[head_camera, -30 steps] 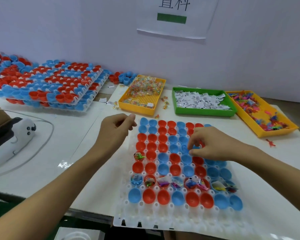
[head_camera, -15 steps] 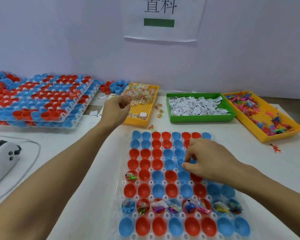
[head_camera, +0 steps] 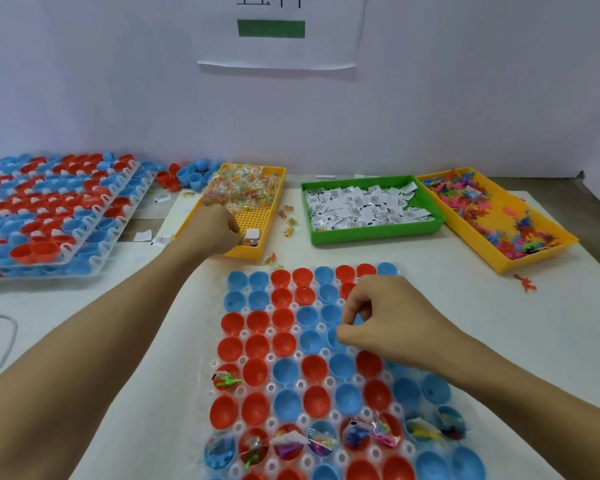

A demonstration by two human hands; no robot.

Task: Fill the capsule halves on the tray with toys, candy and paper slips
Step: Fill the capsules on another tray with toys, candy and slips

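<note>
The left hand point(head_camera: 215, 230) reaches into the candy tray point(head_camera: 274, 192); I cannot tell what its curled fingers hold. The right hand point(head_camera: 392, 320) hovers over the capsule tray point(head_camera: 243, 332), fingers curled, seemingly empty. Better pinch a single candy, then drop it into an unfilled half.

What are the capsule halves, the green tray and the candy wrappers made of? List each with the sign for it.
Capsule halves: probably moulded plastic, smooth and slightly glossy, with thin even walls and solid red or blue colour.
Green tray: likely rigid plastic, uniform bright colour, rounded moulded rim.
Candy wrappers: seemingly clear plastic film; they glint and the colours inside show through.
</note>
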